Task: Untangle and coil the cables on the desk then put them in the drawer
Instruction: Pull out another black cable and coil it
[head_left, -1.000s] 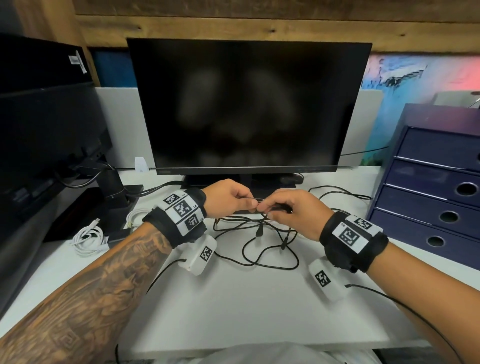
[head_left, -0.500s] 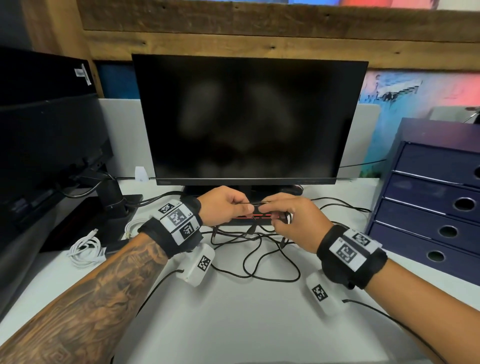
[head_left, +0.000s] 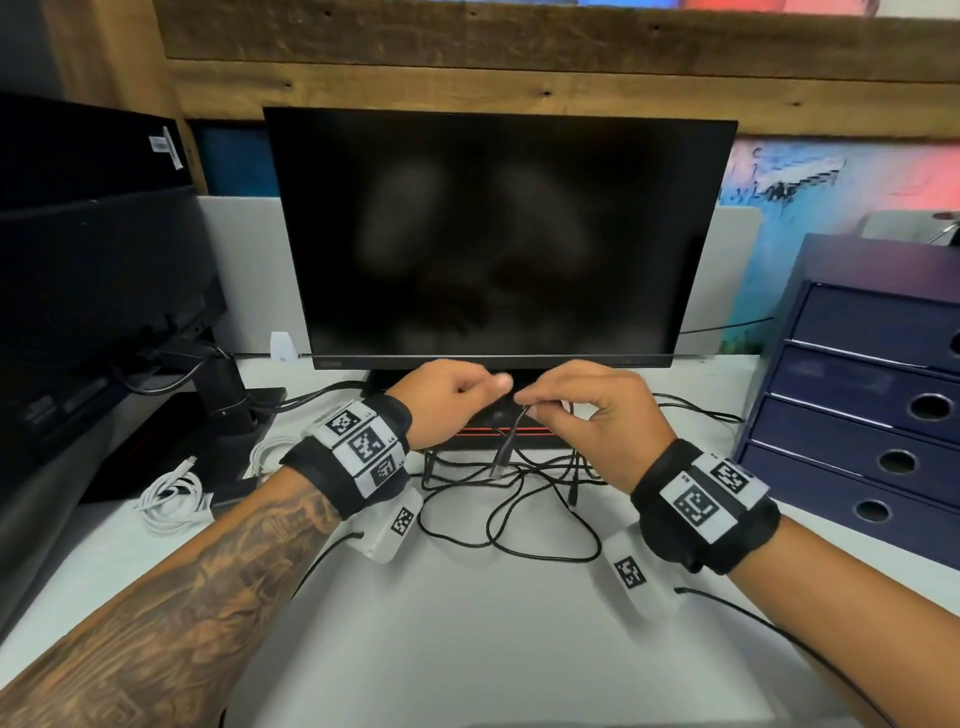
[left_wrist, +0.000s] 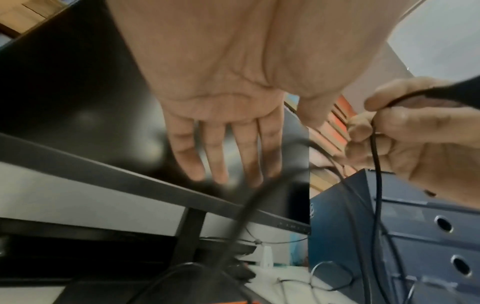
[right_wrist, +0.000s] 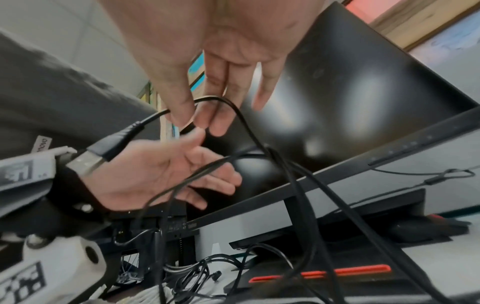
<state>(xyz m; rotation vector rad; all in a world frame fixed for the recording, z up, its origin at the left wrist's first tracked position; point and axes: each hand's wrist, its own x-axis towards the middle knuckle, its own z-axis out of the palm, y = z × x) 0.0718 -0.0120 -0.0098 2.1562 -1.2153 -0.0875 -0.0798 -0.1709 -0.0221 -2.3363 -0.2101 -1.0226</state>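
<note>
Head view alone shows the black cable (head_left: 506, 512) tangled on the surface (head_left: 467, 623) (plug dangling); right wrist shows right hand (right_wrist: 205, 67) pinching it, left hand (right_wrist: 166, 172) loose, which gripped it earlier.

The black cables (head_left: 506, 525) are looking like matt rubbery plastic, one plug (right_wrist: 85, 162) showing bare metal. The monitor (head_left: 498, 234) screen is showing smooth and glossy. The desk (head_left: 467, 639) is looking smooth, matt white, the wall planks (head_left: 519, 62) rough wood.
</note>
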